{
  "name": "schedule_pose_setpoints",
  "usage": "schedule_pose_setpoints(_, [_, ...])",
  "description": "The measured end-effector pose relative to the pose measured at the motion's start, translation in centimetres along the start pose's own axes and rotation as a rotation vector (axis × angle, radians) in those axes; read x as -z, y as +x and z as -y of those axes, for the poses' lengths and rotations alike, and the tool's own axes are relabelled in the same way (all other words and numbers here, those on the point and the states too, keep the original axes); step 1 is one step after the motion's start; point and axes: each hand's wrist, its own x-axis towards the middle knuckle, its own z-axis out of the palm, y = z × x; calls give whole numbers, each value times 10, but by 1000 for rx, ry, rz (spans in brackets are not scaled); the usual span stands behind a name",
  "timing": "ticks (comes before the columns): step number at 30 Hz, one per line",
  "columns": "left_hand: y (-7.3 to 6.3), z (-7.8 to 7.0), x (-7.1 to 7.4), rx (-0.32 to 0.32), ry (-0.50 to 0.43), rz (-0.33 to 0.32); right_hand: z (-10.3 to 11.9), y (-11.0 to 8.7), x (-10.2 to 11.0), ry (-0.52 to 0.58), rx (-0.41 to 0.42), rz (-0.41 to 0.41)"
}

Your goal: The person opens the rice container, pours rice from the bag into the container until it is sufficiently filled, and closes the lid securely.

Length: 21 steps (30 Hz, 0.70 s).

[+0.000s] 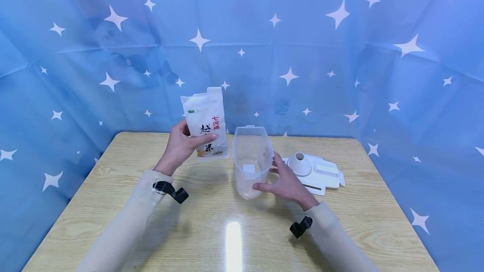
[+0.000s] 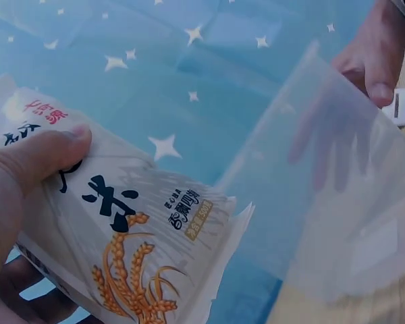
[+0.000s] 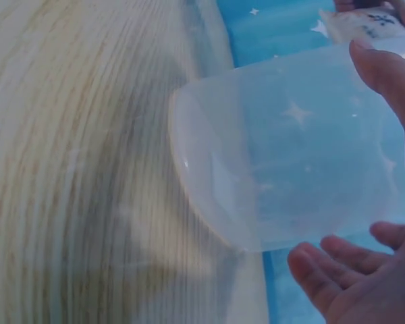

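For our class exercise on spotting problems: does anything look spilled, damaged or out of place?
No spill shows on the table. Only the white bag in the left hand looks odd: its top edge is uneven, rising higher at one corner. Whether torn or folded, I cannot tell.

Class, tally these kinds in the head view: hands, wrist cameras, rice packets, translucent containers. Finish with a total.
Hands: 2
Black wrist cameras: 2
Rice packet: 1
Translucent container: 1
Total: 6

We're getting a bright head view, glare (image 1: 233,247) burning out the table (image 1: 204,230) at 6 o'clock; we're seeing both wrist views dimmer, softer.
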Motion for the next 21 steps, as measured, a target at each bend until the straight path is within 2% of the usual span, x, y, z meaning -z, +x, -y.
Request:
schedule_pose_setpoints(4, [-4,-16,-1,-16,-13,-2,3,-2,8,-17,-22,6])
schedule_pose_setpoints(11, [-12,-41,-7,-34,-59,25,12,-7,30,5,7,-11])
schedule_pose_setpoints(17, [-22,-62,-17,-34,-138,57,24,-12,51,-20,94,-84])
schedule_pose_setpoints(21, [-28,-68,-27,-33,-201,81,36,-16,65,-34,164,-120])
